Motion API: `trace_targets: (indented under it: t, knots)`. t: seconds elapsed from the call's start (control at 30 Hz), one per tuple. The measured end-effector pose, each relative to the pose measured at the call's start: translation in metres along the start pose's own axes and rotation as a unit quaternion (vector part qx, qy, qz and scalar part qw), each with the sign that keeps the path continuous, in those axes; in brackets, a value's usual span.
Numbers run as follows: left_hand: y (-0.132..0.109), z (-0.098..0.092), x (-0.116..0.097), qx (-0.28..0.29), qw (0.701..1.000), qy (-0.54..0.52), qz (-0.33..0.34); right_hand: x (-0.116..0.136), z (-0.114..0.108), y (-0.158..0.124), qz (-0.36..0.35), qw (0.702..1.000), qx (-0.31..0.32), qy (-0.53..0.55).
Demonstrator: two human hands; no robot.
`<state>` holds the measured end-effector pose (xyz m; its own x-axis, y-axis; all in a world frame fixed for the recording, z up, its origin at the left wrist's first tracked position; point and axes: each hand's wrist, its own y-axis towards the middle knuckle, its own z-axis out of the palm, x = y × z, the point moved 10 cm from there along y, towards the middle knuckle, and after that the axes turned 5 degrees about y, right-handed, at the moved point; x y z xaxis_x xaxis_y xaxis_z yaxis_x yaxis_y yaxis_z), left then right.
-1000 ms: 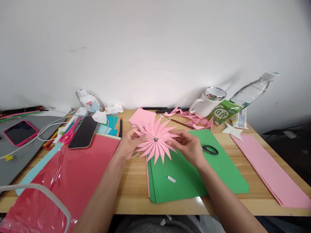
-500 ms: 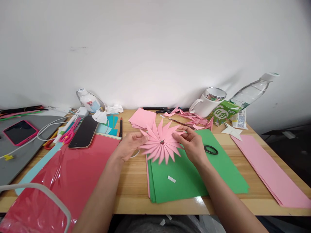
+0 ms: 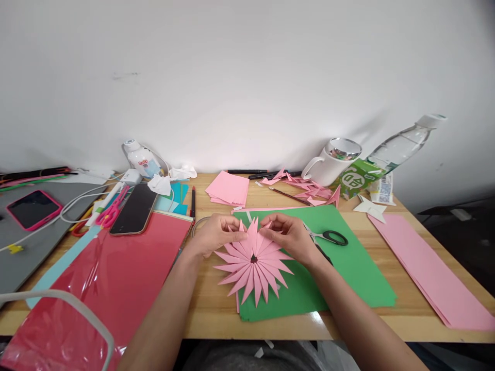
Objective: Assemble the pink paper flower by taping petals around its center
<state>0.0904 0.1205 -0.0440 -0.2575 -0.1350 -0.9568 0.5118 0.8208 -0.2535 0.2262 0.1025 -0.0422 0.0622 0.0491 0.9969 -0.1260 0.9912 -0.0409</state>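
A pink folded-paper star (image 3: 266,265), with several pointed rays around a small central hole, is held above a stack of green paper (image 3: 359,273). My left hand (image 3: 218,234) pinches its upper left rays between thumb and fingers. On the upper right, my right hand (image 3: 288,234) grips other rays the same way, close to the left hand. Black-handled scissors (image 3: 335,237) lie on the green paper just right of my right hand, their blades partly hidden by it.
Behind the hands are pink paper squares (image 3: 228,188) and loose folded pink pieces (image 3: 315,190). A white mug (image 3: 328,165), a green box (image 3: 356,179) and a tilted bottle (image 3: 402,144) stand back right. Leftward lie a phone (image 3: 134,210), pink scissors (image 3: 113,208) and a red sheet (image 3: 112,273).
Both hands have come closer together at the star's top edge. The star has moved lower and nearer to me, uncovering more of the scissors.
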Motion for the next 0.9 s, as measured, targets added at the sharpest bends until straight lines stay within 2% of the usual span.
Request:
trace_targets:
  t: [0.23,0.5,0.7,0.9]
  knots:
    - [0.002,-0.013,0.014,-0.037,0.999,-0.007,-0.021,0.003,-0.008,0.000,0.004,1.000,-0.025,-0.012]
    - [0.000,-0.008,0.010,-0.026,0.999,0.002,-0.023,0.002,-0.007,0.001,-0.006,0.999,-0.018,-0.037]
    - [0.002,-0.010,0.013,-0.049,0.998,0.000,-0.042,0.002,-0.012,0.000,-0.008,0.999,-0.038,-0.028]
    - [0.002,-0.006,0.010,-0.038,0.998,0.031,-0.031,0.005,-0.004,0.001,-0.015,0.999,0.006,-0.029]
